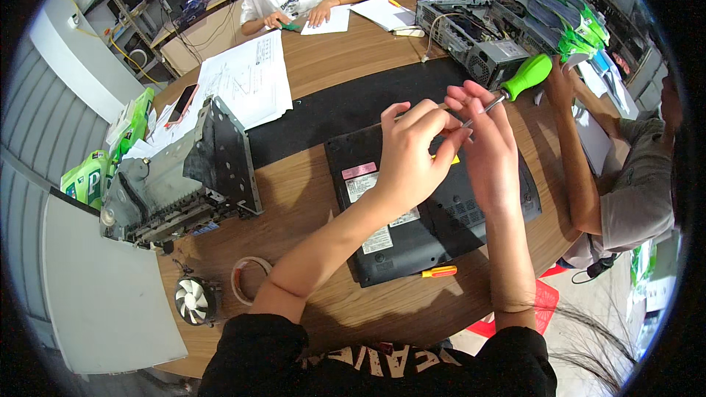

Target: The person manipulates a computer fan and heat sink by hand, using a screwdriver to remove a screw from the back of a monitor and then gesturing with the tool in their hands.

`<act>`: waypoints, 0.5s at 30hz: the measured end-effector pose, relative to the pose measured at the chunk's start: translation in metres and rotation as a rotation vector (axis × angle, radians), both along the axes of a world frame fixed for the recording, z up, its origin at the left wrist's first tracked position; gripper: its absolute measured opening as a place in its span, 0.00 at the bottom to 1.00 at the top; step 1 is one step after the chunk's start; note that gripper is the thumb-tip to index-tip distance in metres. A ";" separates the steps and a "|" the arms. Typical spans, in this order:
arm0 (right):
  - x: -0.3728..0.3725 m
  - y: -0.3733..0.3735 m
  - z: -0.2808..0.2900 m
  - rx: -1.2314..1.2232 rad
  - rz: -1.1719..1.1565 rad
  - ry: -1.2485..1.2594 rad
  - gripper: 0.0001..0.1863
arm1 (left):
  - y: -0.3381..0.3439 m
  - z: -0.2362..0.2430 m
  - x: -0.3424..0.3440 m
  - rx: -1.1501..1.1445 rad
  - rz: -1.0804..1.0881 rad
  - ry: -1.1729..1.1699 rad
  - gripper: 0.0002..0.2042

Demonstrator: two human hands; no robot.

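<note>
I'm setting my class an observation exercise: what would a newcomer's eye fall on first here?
Probably the screwdriver, its bright green handle sticking out to the right of the right hand, with the left hand close beside. Beneath them, a black laptop lies underside up on the table. At the lower left, a white-bladed fan stands out against the wood.

A green-handled screwdriver (528,76) is held slantwise over a black laptop (454,234), laid underside up on the counter (294,195).
</note>
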State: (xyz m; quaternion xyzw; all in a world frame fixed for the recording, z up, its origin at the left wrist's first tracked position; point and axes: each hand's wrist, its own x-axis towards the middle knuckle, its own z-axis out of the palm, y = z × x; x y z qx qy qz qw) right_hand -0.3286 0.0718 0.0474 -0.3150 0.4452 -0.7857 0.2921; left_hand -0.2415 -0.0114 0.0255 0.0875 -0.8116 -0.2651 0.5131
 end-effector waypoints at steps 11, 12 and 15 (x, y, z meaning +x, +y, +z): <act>0.000 0.004 0.002 0.190 -0.355 1.062 0.05 | 0.008 -0.010 -0.009 0.419 -0.446 -0.041 0.06; -0.002 0.004 0.001 0.174 -0.299 0.983 0.05 | 0.010 -0.008 -0.006 0.403 -0.376 -0.106 0.06; 0.001 -0.001 -0.002 0.059 -0.156 0.495 0.08 | 0.006 -0.005 -0.005 0.208 -0.296 0.012 0.07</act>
